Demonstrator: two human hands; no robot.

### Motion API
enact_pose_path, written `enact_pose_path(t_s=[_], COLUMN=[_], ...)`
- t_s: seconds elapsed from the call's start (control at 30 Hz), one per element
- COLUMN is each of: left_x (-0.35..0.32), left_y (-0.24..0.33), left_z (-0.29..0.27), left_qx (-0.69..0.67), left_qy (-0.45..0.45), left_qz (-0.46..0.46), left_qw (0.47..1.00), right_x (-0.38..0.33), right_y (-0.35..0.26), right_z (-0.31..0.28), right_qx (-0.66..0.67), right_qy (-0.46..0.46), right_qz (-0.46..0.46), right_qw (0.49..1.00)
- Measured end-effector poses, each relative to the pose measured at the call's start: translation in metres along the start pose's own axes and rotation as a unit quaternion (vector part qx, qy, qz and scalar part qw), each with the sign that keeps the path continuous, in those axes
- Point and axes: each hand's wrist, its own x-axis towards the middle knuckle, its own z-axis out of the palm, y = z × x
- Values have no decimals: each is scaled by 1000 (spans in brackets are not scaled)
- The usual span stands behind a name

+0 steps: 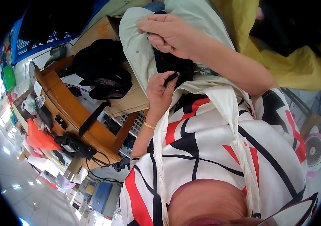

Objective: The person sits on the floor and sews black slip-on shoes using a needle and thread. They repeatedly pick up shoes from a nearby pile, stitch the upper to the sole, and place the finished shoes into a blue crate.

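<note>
My right hand (168, 34) is raised in front of my chest, fingers pinched on the top edge of a black piece of fabric (172, 64) that lies against a pale greenish cloth (138, 52). My left hand (159, 92), with a gold bangle on its wrist, sits just below and pinches the lower edge of the same black fabric between thumb and fingers. Something small and dark with a reddish tip shows at its fingertips; what it is I cannot tell. The pale cloth drapes over my white, red and black patterned top.
A wooden table (70, 105) stands to my left with black caps (104, 71), a cardboard sheet (130, 100), black straps and an orange bag (39, 137). A blue box (102, 196) is on the floor. Yellow cloth (292, 64) lies at upper right, with a pink and white fan (315, 150) at right.
</note>
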Motion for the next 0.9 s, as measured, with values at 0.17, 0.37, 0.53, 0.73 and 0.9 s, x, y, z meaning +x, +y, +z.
enact_pose_path(t_s=[0.17, 0.37, 0.53, 0.73, 0.9], left_x=[5, 18, 25, 5, 1], left_y=[0, 4, 15, 28, 27], left_z=[-1, 0, -2, -12, -19], left_qx=[1, -137, -97, 96, 120], left_qy=[-28, -64, -68, 27, -89], left_qz=[-54, -214, -237, -210, -289], left_qw=[998, 965, 964, 973, 945], right_x=[4, -27, -12, -32, -52], right_y=[4, -27, -26, -50, -49], right_z=[5, 43, 6, -17, -21], right_qx=[3, -28, -8, -18, -18], right_qy=[-2, -17, 2, 29, -51], right_qz=[12, 11, -24, -92, -64], right_qw=[1000, 999, 1000, 995, 996])
